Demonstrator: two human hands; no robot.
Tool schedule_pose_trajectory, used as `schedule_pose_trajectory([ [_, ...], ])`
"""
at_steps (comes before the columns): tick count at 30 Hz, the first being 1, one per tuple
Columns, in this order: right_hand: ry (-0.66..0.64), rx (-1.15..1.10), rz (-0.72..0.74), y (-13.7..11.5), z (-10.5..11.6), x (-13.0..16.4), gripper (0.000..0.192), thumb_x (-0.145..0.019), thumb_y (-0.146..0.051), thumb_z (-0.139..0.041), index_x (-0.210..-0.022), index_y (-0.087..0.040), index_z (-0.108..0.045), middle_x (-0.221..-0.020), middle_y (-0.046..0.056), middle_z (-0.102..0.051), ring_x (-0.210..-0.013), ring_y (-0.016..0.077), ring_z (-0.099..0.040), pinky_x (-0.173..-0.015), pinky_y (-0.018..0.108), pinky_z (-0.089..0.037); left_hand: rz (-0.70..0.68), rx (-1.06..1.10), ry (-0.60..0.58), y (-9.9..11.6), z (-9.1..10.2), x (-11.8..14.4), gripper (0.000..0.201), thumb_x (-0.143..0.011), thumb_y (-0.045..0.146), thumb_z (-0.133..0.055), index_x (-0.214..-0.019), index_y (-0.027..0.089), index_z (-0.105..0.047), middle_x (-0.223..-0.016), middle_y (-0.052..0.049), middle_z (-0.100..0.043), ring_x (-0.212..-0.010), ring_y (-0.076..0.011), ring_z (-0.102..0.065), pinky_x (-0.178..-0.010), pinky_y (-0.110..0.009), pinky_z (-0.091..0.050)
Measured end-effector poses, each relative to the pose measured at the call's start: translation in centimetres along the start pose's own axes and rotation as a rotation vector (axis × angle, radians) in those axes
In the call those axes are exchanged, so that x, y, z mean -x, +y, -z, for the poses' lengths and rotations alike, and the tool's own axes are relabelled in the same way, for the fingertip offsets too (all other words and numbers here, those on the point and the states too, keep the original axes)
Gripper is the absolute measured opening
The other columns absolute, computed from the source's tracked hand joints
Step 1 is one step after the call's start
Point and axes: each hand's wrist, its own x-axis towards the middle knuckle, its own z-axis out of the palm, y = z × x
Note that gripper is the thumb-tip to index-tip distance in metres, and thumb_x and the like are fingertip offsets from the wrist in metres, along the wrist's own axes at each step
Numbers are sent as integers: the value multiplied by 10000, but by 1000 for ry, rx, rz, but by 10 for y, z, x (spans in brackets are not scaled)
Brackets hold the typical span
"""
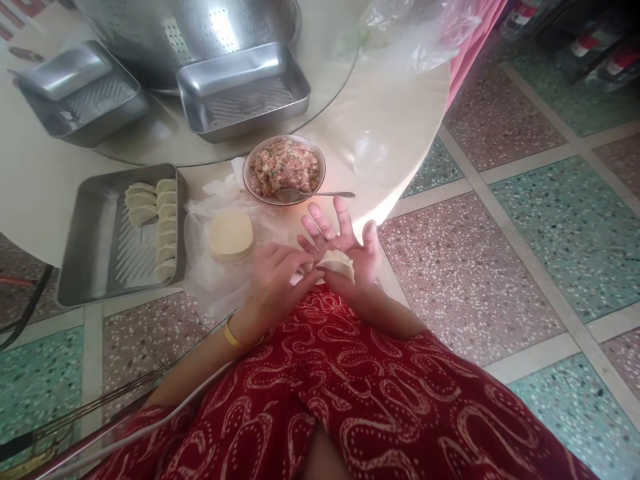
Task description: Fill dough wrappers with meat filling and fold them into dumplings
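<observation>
A half-moon dumpling [337, 264] with a crimped edge rests on the upturned palm of my right hand [363, 260], whose fingers are spread. From the left, my left hand [280, 267] reaches it, fingers curled and thumb tip at the dumpling's left end. Part of the left fingers is hidden behind the hand. Beyond my hands stands a bowl of minced filling [285, 165], a spoon [320, 195] lying across its near rim. To the left, a stack of round wrappers [231, 235] sits on a plastic bag [205, 267].
Several finished dumplings [167, 227] lie in rows in a metal tray [100, 233] at the left. Two more metal trays, one on the left [83, 93] and one nearer [244, 90], stand before a large perforated steel pot [200, 30]. Clear plastic bags [420, 33] lie at the far right.
</observation>
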Motion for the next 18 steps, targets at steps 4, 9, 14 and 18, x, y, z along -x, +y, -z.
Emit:
schedule_pose_trajectory([
  [4, -6, 4, -49, 3, 0, 0, 628, -893, -710, -270, -1362, -370, -512, -1400, 32, -610, -1213, 207, -597, -989, 466, -520, -42, -34, 5, 1, 0, -4, 374, -901, 464, -637, -1127, 167, -601, -956, -79, -716, -839, -197, -641, -750, -357, -497],
  [9, -93, -43, -119, 7, 4, 2, 585, -921, -684, -284, -1326, -358, -554, -1316, 15, -673, -1180, 199, -621, -1003, 452, -530, -108, -82, -50, 1, -3, -3, 294, -904, 354, -653, -1157, 215, -605, -1019, -74, -701, -918, -228, -636, -787, -386, -500],
  [14, -71, -74, -185, 5, 3, 4, 566, -937, -664, -306, -1330, -350, -566, -1281, 1, -688, -1203, 165, -604, -1033, 392, -514, -128, -109, -71, -1, -1, -2, 341, -889, 386, -677, -1170, 210, -597, -1026, -58, -717, -921, -224, -646, -793, -390, -493],
  [18, -52, -36, -251, 3, 0, 4, 612, -930, -678, -302, -1387, -338, -526, -1320, 37, -662, -1117, 198, -638, -946, 431, -555, -233, -112, -120, -4, 2, -9, 427, -898, 415, -661, -1239, 176, -567, -1060, -77, -706, -930, -229, -636, -793, -396, -516],
])
